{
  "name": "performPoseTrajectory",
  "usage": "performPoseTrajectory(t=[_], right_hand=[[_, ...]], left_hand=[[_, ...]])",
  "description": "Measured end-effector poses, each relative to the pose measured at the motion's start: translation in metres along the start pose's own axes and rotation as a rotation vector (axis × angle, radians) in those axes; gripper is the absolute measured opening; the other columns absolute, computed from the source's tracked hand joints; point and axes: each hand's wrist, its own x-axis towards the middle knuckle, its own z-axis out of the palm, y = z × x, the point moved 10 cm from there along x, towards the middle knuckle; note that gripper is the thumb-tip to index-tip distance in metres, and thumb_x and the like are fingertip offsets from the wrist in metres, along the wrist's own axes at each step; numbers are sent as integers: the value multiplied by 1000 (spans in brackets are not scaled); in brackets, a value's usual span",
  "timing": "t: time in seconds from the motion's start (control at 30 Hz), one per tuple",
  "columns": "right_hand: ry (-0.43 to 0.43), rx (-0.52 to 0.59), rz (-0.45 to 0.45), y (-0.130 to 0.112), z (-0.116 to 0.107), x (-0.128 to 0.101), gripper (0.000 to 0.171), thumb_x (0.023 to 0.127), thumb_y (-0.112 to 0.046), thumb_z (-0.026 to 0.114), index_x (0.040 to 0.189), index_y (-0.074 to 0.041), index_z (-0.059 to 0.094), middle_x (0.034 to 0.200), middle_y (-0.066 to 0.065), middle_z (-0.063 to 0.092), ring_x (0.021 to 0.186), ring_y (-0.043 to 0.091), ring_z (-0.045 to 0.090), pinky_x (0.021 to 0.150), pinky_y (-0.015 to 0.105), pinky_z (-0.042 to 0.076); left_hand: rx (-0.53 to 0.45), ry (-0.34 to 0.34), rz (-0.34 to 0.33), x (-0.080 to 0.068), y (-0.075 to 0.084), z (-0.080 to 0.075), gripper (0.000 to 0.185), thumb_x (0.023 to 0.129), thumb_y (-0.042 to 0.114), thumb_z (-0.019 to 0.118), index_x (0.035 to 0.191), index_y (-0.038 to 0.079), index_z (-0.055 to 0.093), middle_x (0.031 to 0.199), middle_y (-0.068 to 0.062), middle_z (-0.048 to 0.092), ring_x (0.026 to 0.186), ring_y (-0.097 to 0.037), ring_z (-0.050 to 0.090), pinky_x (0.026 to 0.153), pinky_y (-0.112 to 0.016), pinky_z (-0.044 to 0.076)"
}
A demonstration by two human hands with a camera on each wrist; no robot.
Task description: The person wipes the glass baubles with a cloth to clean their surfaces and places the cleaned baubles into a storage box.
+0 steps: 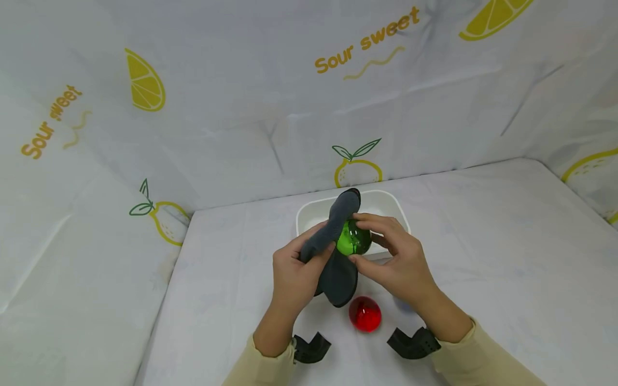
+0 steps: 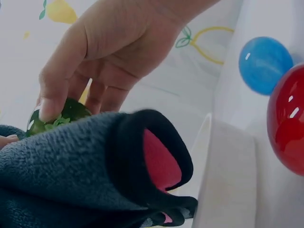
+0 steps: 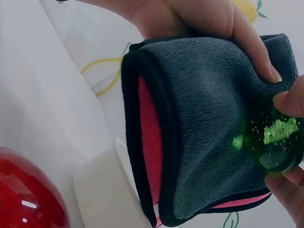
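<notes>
From above, over the person's head, I see the left hand (image 1: 296, 268) pinching a folded dark grey cloth (image 1: 339, 284), its upper fold slanting from lower left to upper right. Against that fold's right side sits a green ball (image 1: 354, 237), held by the right hand (image 1: 403, 257), fingers at the top and thumb underneath. Being round, the ball offers no long axis; the right hand is the nearer one, with the cloth between ball and left palm. Both forearms angle inward before the white tray (image 1: 386, 201), and a red ball (image 1: 365, 314) lies between the wrists. From the left wrist, the right thumb presses the ball just behind the cloth, whose opening shows a pink lining; a blue ball (image 2: 265, 65) lies beside the red one. From the right wrist, the left thumb lies along the cloth, pointing towards the ball, while right fingertips grip it from opposite sides.
</notes>
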Motion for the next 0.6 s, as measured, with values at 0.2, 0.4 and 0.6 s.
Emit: performPoseTrajectory(t=[0.2,0.4,0.6], right_hand=[[-8,178,252,22,2,-5,68,66,10,86,129,-3,61,129,11,63,115,15,59,87,24,55],[-6,188,407,40,-4,-7,56,72,1,85,124,-3,65,121,3,64,111,10,63,90,20,53],[-69,-132,190,22,-7,0,59,66,-17,92,121,-12,70,117,-1,70,109,13,62,96,12,46]], left_hand=[[-19,46,-18,0,-2,-4,31,88,12,75,118,14,73,113,-4,74,106,-16,70,89,-35,57],[-63,52,64,-1,4,-2,31,87,5,74,118,6,72,115,-8,73,108,-22,69,93,-36,56],[-71,50,98,-3,6,0,30,86,0,72,116,1,71,120,-11,70,116,-24,66,97,-37,53]])
